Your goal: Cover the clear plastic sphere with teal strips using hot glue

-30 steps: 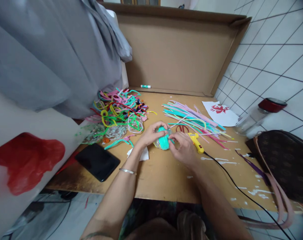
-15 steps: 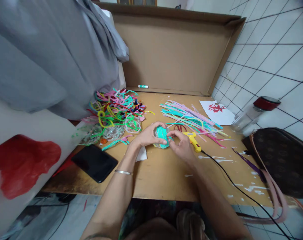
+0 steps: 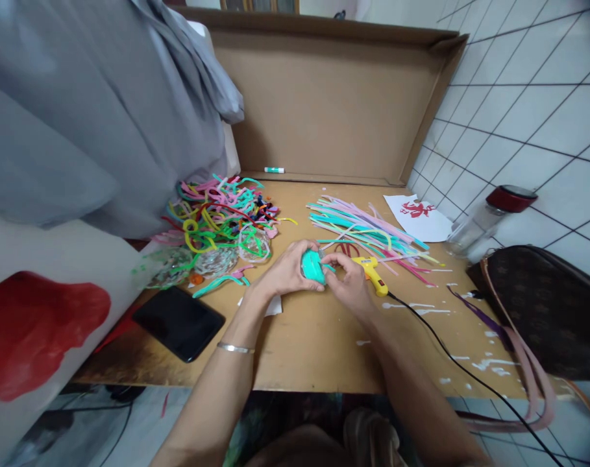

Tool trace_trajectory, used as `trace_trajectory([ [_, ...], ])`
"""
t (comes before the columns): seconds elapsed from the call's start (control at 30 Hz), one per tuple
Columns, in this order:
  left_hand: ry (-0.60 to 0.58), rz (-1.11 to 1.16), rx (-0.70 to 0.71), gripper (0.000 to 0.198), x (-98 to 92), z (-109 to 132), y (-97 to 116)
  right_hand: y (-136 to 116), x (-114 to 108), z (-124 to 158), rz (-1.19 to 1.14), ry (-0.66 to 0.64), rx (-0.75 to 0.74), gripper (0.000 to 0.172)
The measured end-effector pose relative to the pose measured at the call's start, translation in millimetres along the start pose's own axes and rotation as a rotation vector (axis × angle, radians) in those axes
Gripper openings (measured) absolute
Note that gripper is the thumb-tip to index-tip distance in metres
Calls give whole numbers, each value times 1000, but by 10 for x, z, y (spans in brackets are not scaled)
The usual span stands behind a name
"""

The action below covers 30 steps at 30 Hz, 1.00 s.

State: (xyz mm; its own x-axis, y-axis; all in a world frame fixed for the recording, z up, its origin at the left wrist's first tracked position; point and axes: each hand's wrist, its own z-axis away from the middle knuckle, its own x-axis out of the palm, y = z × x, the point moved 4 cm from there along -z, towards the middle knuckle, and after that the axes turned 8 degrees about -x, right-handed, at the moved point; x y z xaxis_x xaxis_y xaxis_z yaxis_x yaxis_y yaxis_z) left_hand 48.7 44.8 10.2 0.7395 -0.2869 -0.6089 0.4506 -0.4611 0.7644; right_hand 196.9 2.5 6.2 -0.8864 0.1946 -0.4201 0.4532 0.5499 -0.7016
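My left hand (image 3: 293, 269) is curled round a small rounded piece covered in turquoise pipe cleaner (image 3: 313, 266), keeping it just above the table. At its right side, the thumb and fingers of my right hand (image 3: 344, 275) are pinched on a short turquoise pipe cleaner end (image 3: 328, 267). A yellow hot glue gun (image 3: 373, 275) lies just right of my right hand. Behind the hands are red-handled scissors (image 3: 347, 250), partly hidden under loose pipe cleaners. A scrap of white paper (image 3: 274, 306) lies under my left wrist.
Tangled pipe cleaners (image 3: 217, 207) and clear round pieces (image 3: 217, 261) are heaped at left, near a black tablet (image 3: 178, 322). Straight pipe cleaners (image 3: 367, 227) lie behind the hands. A glass bottle (image 3: 484, 224) and brown bag (image 3: 542, 311) stand right; the glue gun's cord (image 3: 441, 345) crosses the table.
The turquoise piece has turned slightly in my left hand, showing more of its smooth turquoise side. My right fingers stay at its right edge. The whole view has shifted a little.
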Motion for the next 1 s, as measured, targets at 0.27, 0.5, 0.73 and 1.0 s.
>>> trace_trajectory([
  [0.27,72,-56,96,58,35,15,-52,30,15,1,-23,23,28,11],
  [0.5,66,-52,130,50,33,7,-48,26,27,-12,-41,29,8,8],
  [0.73,65,-52,150,48,8,25,-5,29,30,-13,-46,34,-2,8],
  [1.0,104,-151,146,67,39,32,-18,55,27,-15,-45,72,5,9],
])
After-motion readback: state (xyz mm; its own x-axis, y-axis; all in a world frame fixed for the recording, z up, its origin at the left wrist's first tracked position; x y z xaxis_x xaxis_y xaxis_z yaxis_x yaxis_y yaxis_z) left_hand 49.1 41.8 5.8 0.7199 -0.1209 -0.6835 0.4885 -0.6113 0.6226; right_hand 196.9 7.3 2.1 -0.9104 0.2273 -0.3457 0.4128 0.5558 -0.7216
